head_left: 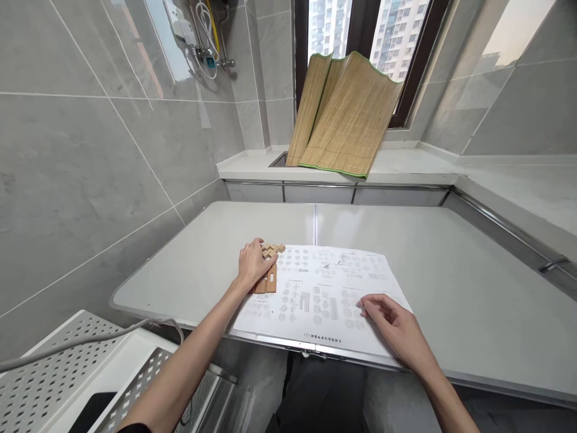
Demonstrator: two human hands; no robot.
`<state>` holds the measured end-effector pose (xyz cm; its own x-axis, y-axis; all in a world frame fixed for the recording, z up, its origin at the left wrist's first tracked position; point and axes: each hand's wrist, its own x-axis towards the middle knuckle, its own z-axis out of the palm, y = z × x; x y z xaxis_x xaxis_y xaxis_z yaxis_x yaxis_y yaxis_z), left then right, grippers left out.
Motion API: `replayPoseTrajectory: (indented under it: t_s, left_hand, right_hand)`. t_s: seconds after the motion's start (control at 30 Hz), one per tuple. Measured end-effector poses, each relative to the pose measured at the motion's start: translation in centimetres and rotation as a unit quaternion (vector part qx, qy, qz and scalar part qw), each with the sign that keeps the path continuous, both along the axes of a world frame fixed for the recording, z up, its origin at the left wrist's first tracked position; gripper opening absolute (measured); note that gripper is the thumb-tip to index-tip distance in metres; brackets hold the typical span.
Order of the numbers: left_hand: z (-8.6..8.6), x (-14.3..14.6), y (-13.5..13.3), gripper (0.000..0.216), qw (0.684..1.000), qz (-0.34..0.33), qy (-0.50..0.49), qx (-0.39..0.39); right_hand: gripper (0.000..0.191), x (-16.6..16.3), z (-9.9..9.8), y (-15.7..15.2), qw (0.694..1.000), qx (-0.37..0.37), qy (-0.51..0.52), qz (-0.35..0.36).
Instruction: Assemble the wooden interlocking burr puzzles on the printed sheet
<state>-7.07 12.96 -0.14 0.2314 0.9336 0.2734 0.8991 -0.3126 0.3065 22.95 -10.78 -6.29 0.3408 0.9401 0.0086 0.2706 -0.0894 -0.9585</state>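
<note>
My left hand [252, 263] rests on a small group of wooden puzzle pieces [271, 264] at the left edge of a printed instruction sheet [321, 294]; its fingers curl over the pale notched pieces, while darker bars lie flat beside it. Whether it grips a piece I cannot tell. My right hand [393, 328] lies on the sheet's lower right part, fingers spread and pressing the paper, holding nothing. The sheet shows rows of small diagrams and lies on a light grey folding table [451, 270].
A rolled bamboo mat [345, 117] leans against the window on the ledge behind the table. Grey tiled walls stand left and right. A white perforated metal rack [67, 379] with a cable sits low at the left, near the table's front edge.
</note>
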Motion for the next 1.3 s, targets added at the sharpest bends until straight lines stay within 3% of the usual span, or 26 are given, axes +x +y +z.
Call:
replayPoseTrajectory:
  t_s: [0.13, 0.33, 0.57, 0.77, 0.93, 1.1, 1.3]
  left_hand:
    - [0.9, 1.0, -1.5, 0.063, 0.998, -0.045, -0.042, 0.008]
    - [1.8, 5.1, -7.6, 0.063, 0.979, -0.178, -0.080, -0.065]
    - [-0.2, 9.2, -12.1, 0.066, 0.956, -0.273, -0.080, -0.072]
    - [-1.8, 10.1, -12.8, 0.065, 0.948, -0.296, -0.090, -0.077]
    - [-1.4, 8.2, -12.3, 0.082, 0.938, -0.308, -0.114, -0.107]
    - [-0.4, 5.8, -11.5, 0.055, 0.927, -0.333, -0.122, -0.125]
    - [-0.3, 5.6, -11.1, 0.037, 0.926, -0.330, -0.132, -0.127]
  right_hand:
    - [0.036, -0.1, 0.2, 0.1, 1.000, 0.000, 0.004, -0.002]
    - [0.041, -0.3, 0.4, 0.1, 1.000, -0.001, 0.002, -0.006]
    - [0.044, -0.5, 0.5, 0.1, 0.999, 0.013, -0.027, -0.017]
    - [0.042, -0.6, 1.0, 0.2, 0.993, 0.063, -0.097, -0.023]
    - [0.037, -0.5, 0.9, 0.4, 0.991, 0.046, -0.122, -0.004]
    - [0.037, -0.5, 0.8, 0.3, 0.991, 0.041, -0.127, -0.002]
    - [0.040, -0.5, 1.0, 0.3, 0.989, 0.047, -0.137, 0.010]
